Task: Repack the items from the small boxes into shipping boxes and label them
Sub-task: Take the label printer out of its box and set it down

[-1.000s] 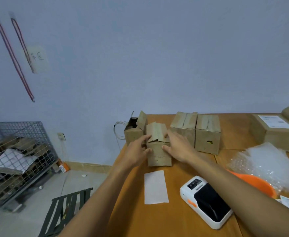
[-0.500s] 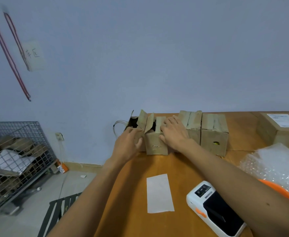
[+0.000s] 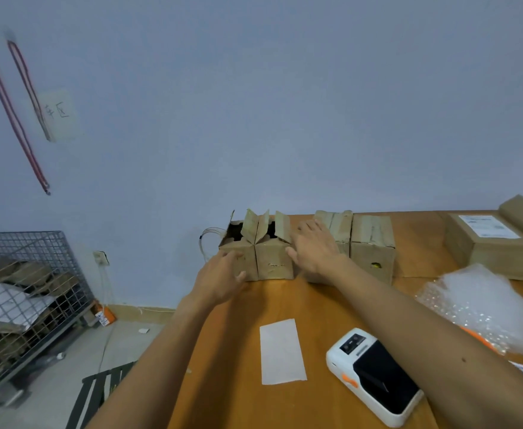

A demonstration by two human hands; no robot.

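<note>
Cardboard of the two small open boxes (image 3: 272,258), at the far end of the counter (image 3: 238,366), looks thin and probably light, so take the side walls, not the loose flaps; left hand (image 3: 220,280) and right hand (image 3: 314,250) are close by them with grip open and empty, perhaps barely touching.

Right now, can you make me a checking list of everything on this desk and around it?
Surface: wooden table, bare in the middle.
Job's things: two open small boxes side by side; two closed small boxes; labelled shipping box; label printer; blank white slip.
Clutter: bubble wrap over something orange.
Grippers: left hand open by the open boxes; right hand open, holding nothing.
Cables: thin wires at table's far-left corner.
Surroundings: wire cage of cardboard; red lanyard on wall.
</note>
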